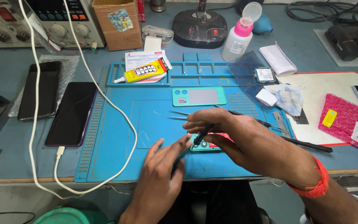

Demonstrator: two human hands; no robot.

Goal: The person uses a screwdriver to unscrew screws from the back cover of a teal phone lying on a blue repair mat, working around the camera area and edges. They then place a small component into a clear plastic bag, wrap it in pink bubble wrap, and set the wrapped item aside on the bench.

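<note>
Basically the teal phone point(206, 145) lies flat near the front-centre of the blue work mat point(117, 124), mostly hidden under the hands, w/ only its camera end and a strip of red showing. The right hand point(245, 141) sits right over it, fingers curled shut around a thin dark tool point(200, 136) in a pen grip, tip touching the phone's camera corner. The left hand point(164, 166) comes in from the front-left, fingers stretched out and loosely open, fingertips just at the phone's left edge; it has hold of nothing, more steadying than gripping. Risk as I read it: the phone isn't clamped, so if the tip pushes sideways it could skid on the mat or the tip could slip off & scratch the lens area, esp. w/ the left fingers so close to the point. Tweezers point(179, 115) lie just beyond the hands, near enough to get knocked by the wrist. Farther back is a teal back cover point(199, 96), a yellow glue tube point(143, 71), a white bottle w/ pink cap point(238, 39); a white cable point(117, 108) loops across the mat's left side.
</note>
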